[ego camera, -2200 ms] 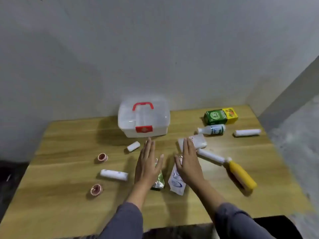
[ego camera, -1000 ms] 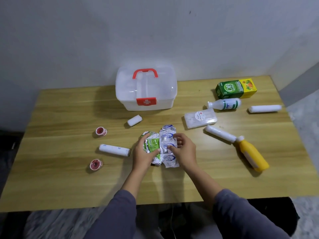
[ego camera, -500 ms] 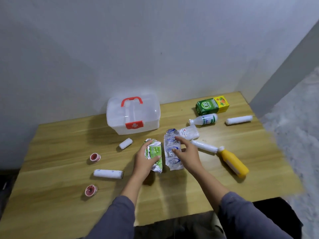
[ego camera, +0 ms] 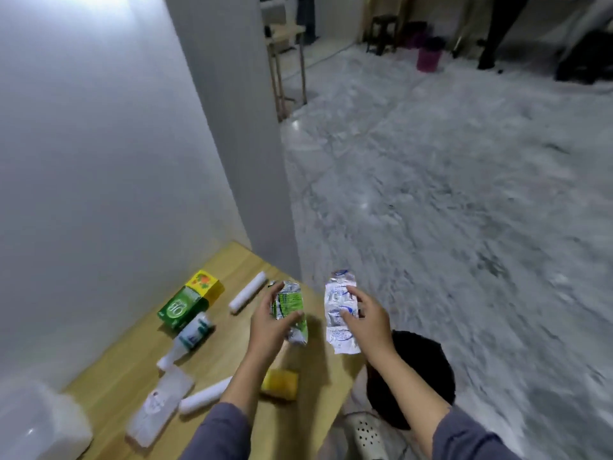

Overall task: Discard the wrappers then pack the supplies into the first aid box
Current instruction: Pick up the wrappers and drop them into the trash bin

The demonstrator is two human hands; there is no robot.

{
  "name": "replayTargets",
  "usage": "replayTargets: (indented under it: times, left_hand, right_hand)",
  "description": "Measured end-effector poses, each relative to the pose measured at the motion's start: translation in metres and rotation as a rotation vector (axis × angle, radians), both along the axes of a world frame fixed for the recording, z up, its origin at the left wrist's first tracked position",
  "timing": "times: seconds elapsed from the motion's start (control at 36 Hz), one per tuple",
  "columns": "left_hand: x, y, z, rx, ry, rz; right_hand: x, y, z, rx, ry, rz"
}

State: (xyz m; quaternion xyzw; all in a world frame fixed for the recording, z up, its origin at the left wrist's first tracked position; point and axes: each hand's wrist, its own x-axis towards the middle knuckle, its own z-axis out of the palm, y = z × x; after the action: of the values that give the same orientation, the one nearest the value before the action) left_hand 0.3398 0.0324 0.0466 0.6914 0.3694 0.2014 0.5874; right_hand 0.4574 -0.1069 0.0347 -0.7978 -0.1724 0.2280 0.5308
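Desk point(ego camera: 132, 370): we've got the supplies waiting here, the green-and-yellow carton point(ego camera: 189, 302) far left and the first aid box point(ego camera: 36, 423) at the near left corner.
Bin point(ego camera: 418, 376): dark, on the floor just right of the desk, below our right hand.
Left hand point(ego camera: 268, 327): closed round the green wrapper point(ego camera: 288, 310), above the desk's right edge.
Right hand point(ego camera: 368, 323): pinching the white-and-blue wrapper point(ego camera: 340, 310) out past the edge.
Risk: we judge that light foil could flutter wide and land on the floor; the left one isn't over the bin yet.
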Motion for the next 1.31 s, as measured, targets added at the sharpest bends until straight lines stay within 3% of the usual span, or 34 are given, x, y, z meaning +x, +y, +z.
replayTargets:
  times: [0.22, 0.44, 0.69, 0.92, 1.11, 1.31]
  left_hand:
    - [0.170, -0.086, -0.045, -0.077, 0.044, -0.359]
    - [0.255, -0.171, -0.122, -0.016, 0.239, -0.685]
    - [0.267, -0.187, -0.217, 0.009, 0.605, -0.833]
    - [0.272, -0.183, -0.254, -0.014, 0.736, -0.894]
    - [0.267, -0.169, -0.237, 0.181, 0.796, -1.000]
    - [0.267, -0.146, -0.168, 0.528, 0.790, -1.043]
  right_hand:
    - [0.091, -0.124, -0.057, -0.115, 0.076, -0.412]
    - [0.129, -0.198, -0.139, -0.246, 0.245, -0.592]
    - [0.145, -0.204, -0.223, -0.353, 0.386, -0.492]
    - [0.152, -0.200, -0.256, -0.373, 0.470, -0.407]
    - [0.156, -0.203, -0.232, -0.485, 0.449, -0.200]
    - [0.163, -0.194, -0.171, -0.606, 0.262, -0.090]
